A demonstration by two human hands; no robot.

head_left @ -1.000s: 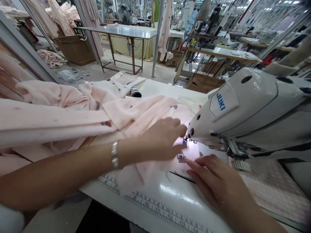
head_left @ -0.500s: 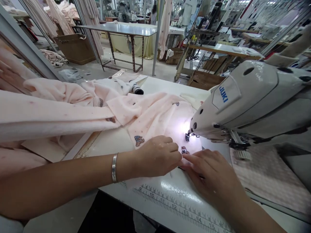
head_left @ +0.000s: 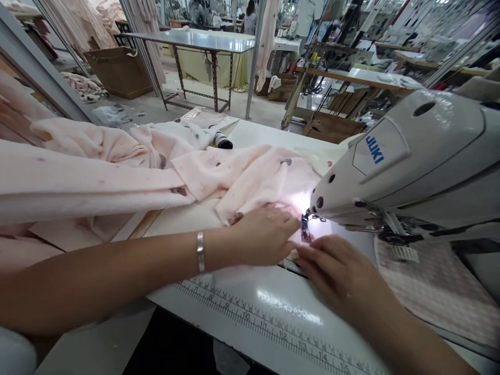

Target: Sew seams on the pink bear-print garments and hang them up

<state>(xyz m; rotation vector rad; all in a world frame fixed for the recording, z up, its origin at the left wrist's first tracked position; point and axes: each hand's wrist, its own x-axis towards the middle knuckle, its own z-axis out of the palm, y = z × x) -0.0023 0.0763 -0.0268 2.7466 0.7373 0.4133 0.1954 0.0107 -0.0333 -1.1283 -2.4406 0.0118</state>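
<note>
My left hand [head_left: 267, 234] is spread low over the pink printed fleece fabric [head_left: 265, 174], knuckles up and fingers bent, with the fingertips just left of the presser foot [head_left: 305, 226]. It touches the cloth, but I cannot tell whether I am pinching a fold or only pressing it flat. My right hand [head_left: 344, 271] comes in from the other side, fingers loosely curled, its fingertips at the near edge of the fabric just in front of the foot; the thumb is mostly hidden, so I cannot tell how firm that hold is. The fingertips of both hands are close to each other, with a narrow bit of cloth between them.

The fabric lies on the white sewing table [head_left: 277, 299], one part reaching the presser foot under a bright light, the rest rumpled out to the left, where a long folded pink length [head_left: 78, 179] lies in front of more bunched cloth. The JUKI sewing machine [head_left: 422, 140] leans into my view from the right (its blue lettering is easy to read from here). A measuring scale [head_left: 258, 317] runs along the table's near side, below my hands. A silver bracelet [head_left: 200, 252] circles my left wrist. Behind the fabric sits a black-and-white roll [head_left: 223, 139], and beyond the table stand a metal-topped table [head_left: 195, 39] and a cardboard box [head_left: 119, 73].
</note>
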